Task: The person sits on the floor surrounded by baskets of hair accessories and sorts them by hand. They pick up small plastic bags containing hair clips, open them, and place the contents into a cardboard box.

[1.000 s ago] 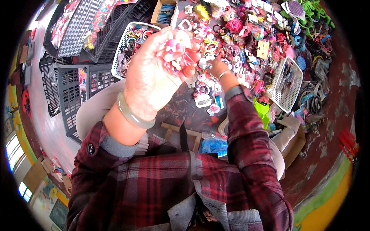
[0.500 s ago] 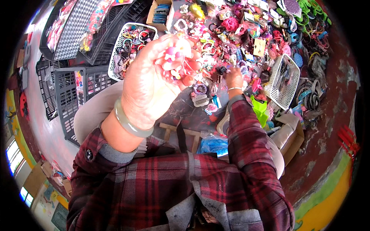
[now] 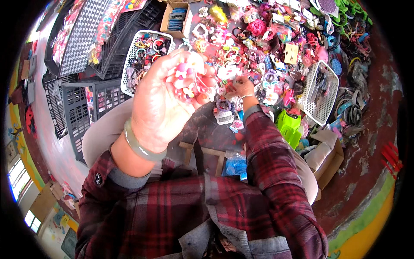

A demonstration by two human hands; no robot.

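Observation:
Raised palm-up over the near left side, my left hand (image 3: 157, 103) has its fingers curled round a cluster of small pink, purple and white hair ornaments (image 3: 188, 80). A pale bangle circles that wrist. Farther right, my right hand (image 3: 242, 87) reaches into the near edge of a big heap of colourful hair accessories (image 3: 258, 43). Its fingers are bunched together; whatever they may hold is too small to make out. Just below its fingertips lie a purple scrunchie (image 3: 223, 105) and a grey-white carded piece (image 3: 224, 117).
White baskets of accessories stand left (image 3: 128, 77) and right (image 3: 334, 93) of the heap. A cardboard box (image 3: 186, 26) of blue cards is at the back. Dark plastic crates (image 3: 75, 116) stand at the left. Bright green items (image 3: 289, 127) and an open carton (image 3: 332, 164) lie by my right knee.
My right hand has moved left along the heap's near edge, its fingers now bunched together. My left hand has dropped slightly down and left, still holding the ornaments.

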